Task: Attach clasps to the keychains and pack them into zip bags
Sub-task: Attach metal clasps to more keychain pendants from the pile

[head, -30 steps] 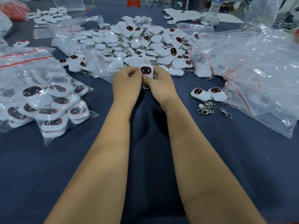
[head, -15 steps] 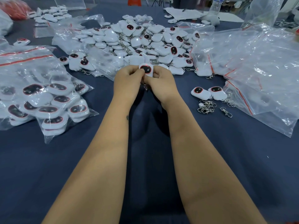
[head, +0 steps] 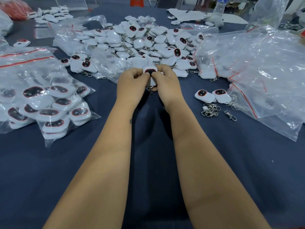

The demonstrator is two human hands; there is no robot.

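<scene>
Both hands meet at the middle of the dark blue table. My left hand (head: 131, 84) and my right hand (head: 166, 83) pinch one white keychain (head: 149, 70) with a black, red-rimmed face, held upright between the fingertips. A small metal clasp (head: 150, 90) hangs below it between the hands. Behind them lies a big heap of loose white keychains (head: 148, 45). Two more keychains (head: 212, 96) lie to the right, beside a small pile of metal clasps (head: 211, 110) and one single clasp (head: 230, 115).
Filled zip bags of keychains (head: 49, 104) lie at the left. A pile of empty clear zip bags with red seals (head: 264, 71) covers the right side. A water bottle (head: 218, 6) and papers stand at the far edge. Bare blue cloth (head: 49, 171) lies under my forearms.
My hands stay together on the same keychain; my fingers have shifted up over part of its face. The view has dipped slightly.
</scene>
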